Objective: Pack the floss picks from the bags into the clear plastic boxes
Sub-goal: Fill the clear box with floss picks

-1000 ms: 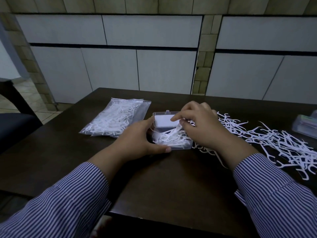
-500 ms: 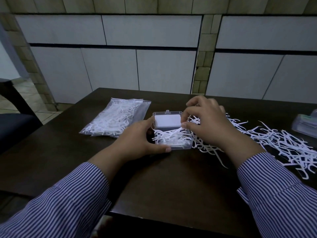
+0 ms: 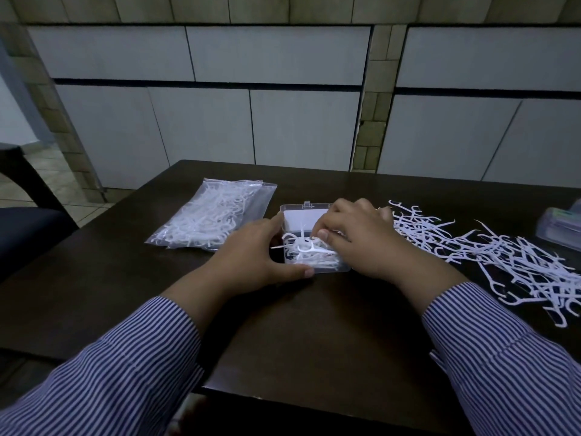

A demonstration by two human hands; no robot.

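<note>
left hand [image 3: 251, 259] wrapped round near-left corner of clear plastic box [image 3: 314, 240], steadying it. right hand [image 3: 355, 240] over box, fingers curled, pinching floss picks [image 3: 309, 251] into it. loose pile [image 3: 503, 256] lies right, nearest right hand. sealed bag [image 3: 213, 215] left.

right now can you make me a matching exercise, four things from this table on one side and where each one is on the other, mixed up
Things:
1. bag of floss picks
2. clear plastic box
3. loose floss picks
4. left hand

Places:
A. scattered on the table to the right of the right hand
B. holding the left side of the box
C. lying flat at the far left of the table
D. open, between the two hands

Pairs: 1-C, 2-D, 3-A, 4-B
</note>
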